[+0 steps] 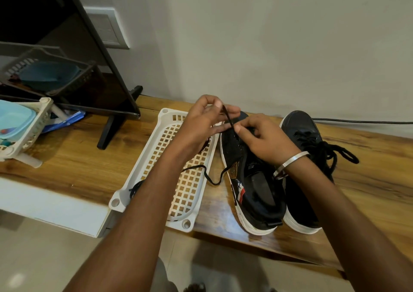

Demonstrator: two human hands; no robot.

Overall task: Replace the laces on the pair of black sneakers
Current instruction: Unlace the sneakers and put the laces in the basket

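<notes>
Threading the near sneaker (250, 180)
Left hand (201, 121) and right hand (263, 139) both pinch the lace (228, 118); a slack pinch could let it slide back out of the eyelet.

Two bare forearms reach in from the bottom edge, with no sleeves in view. The right wrist wears a plain silver metal bangle (290, 163), a smooth, narrow band sitting loosely just behind the right hand (263, 139). The left hand (201, 121) and its wrist show no jewellery.
</notes>
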